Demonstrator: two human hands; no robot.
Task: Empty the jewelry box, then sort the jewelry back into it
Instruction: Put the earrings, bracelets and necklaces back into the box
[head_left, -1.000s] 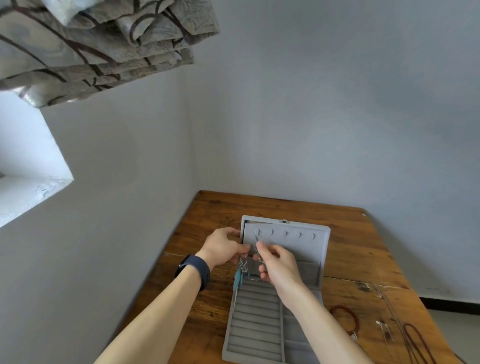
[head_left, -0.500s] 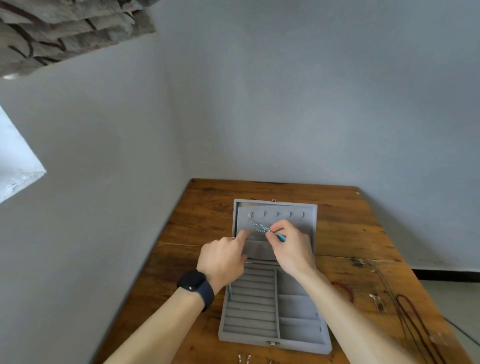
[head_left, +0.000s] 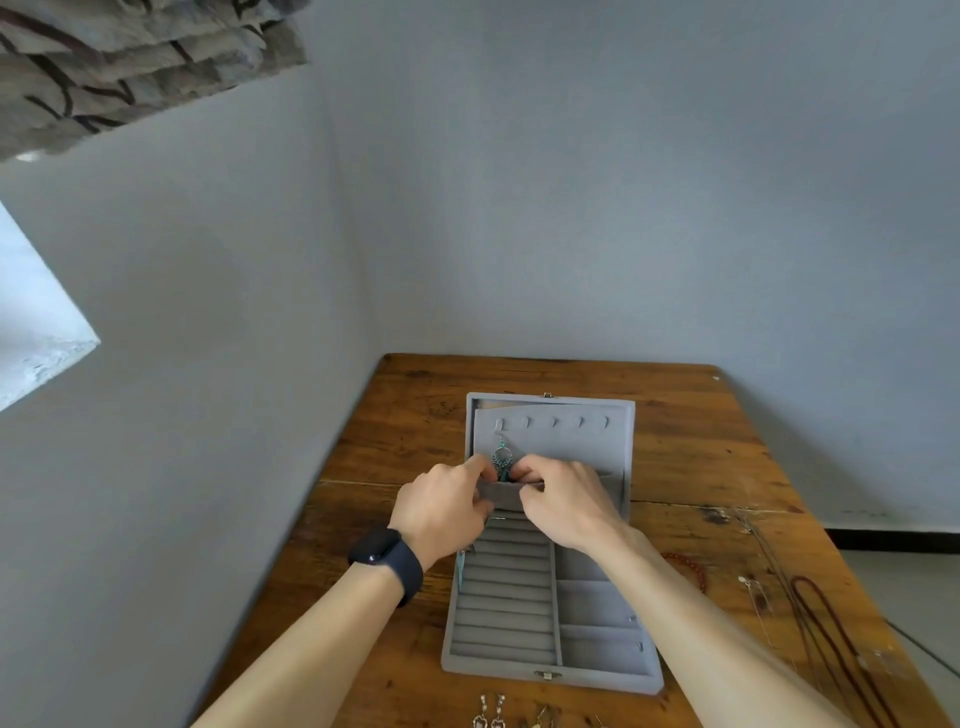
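A grey velvet jewelry box (head_left: 597, 670) lies open on the wooden table (head_left: 426, 415), its lid (head_left: 618, 436) upright with a row of small hooks. A teal dangling earring (head_left: 502, 458) hangs from the leftmost hook. My left hand (head_left: 441, 506) and my right hand (head_left: 563, 501) meet just below it, both pinching the top edge of the lid's grey fabric pocket (head_left: 501, 493), where the earring's lower end sits. A second teal piece (head_left: 461, 569) hangs below my left hand, at the box's left edge.
To the right on the table lie a red bead bracelet (head_left: 693, 569), a dark cord necklace (head_left: 826, 623) and thin chains (head_left: 753, 587). Several small earrings (head_left: 491, 714) sit at the near edge. Walls close in on the left and behind.
The earring, held between both hands before, now hangs on the leftmost lid hook. Both hands have dropped to the lid pocket's edge. The camera has tilted down.
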